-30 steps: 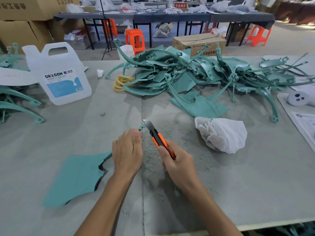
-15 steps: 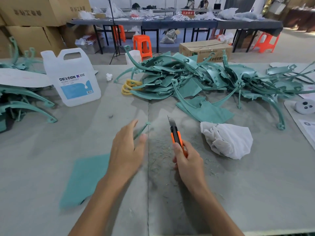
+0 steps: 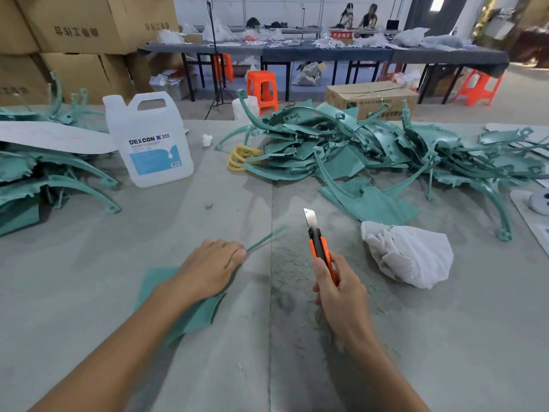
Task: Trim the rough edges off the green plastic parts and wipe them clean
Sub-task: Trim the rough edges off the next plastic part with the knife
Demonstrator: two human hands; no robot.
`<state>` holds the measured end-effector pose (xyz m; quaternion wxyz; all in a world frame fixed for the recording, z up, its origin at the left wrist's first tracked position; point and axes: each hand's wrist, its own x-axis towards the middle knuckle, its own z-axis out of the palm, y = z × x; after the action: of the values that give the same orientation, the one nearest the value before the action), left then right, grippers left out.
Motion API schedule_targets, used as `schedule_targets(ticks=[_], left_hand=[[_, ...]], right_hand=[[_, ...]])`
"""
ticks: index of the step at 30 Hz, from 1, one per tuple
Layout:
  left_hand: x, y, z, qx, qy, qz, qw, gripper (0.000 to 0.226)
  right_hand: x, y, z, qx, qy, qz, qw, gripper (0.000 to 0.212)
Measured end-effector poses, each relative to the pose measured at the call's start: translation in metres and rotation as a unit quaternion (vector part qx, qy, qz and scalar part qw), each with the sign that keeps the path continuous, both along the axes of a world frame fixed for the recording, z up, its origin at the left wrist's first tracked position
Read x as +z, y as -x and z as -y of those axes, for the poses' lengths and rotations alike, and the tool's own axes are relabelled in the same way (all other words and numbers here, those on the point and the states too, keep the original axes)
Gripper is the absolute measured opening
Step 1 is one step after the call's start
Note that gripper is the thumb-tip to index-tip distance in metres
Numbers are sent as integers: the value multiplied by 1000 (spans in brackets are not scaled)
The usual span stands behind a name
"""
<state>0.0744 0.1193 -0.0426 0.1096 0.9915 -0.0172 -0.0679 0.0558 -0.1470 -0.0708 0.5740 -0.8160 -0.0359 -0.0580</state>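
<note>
Through the head camera, both of your hands are working near you on the grey table (image 3: 89, 278).

Your left hand (image 3: 211, 267) is lying knuckles-up on one flat green part (image 3: 184, 318), with the fingers curled down and gripping it. The part's thin arm (image 3: 264, 240) is sticking out from under your fingertips toward the far right, and it is blurred. Your forearm is covering much of the flat sheet.

Your right hand is wrapping (image 3: 341, 292) around one knife (image 3: 319, 245) with an orange and black handle. The bare blade is pointing away from you. The knife is sitting just right of the thin arm, apart from it. Pale shavings (image 3: 291, 263) are littering the table between your two hands, too many to count.

One crumpled white cloth (image 3: 407, 254) is lying just right of the knife hand.

One white jug (image 3: 148, 141) with a blue label is standing upright at the far left. Two heaps of green parts are lying on the table, both too tangled to count. The far heap (image 3: 371, 144) is spreading right of the jug, and the left heap (image 3: 59, 179) is sitting at the left edge. One white sheet (image 3: 53, 138) is lying across the left heap.

A cluster of yellow bands (image 3: 242, 157) is resting against the far heap's left foot, and I cannot tell how many there are. One small white wad (image 3: 207, 140) is sitting between the jug and the far heap. One cardboard box (image 3: 371, 96) is showing beyond the table's far edge.
</note>
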Motion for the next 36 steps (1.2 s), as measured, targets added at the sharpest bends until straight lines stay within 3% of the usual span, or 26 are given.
schedule_targets(ticks=[3,6,12,23,27,31,36], left_hand=[[9,-6,1,4,13,-70,997,40],[14,-12,6,-5,22,-135,991,42],[14,-19,8,6,72,-142,987,40],[8,-22,4,9,87,-127,988,42],[5,-17,2,2,87,-119,989,42],[5,-17,3,2,84,-113,990,42],[6,-15,6,10,91,-110,990,42]], right_hand=[[1,-5,3,3,53,24,998,24],[5,-16,6,4,167,59,984,14],[14,-34,3,41,329,71,941,24],[12,-44,-7,46,368,96,924,23],[15,-57,2,6,336,59,940,31],[21,-59,3,22,274,87,957,24],[16,-53,-5,79,347,112,928,22]])
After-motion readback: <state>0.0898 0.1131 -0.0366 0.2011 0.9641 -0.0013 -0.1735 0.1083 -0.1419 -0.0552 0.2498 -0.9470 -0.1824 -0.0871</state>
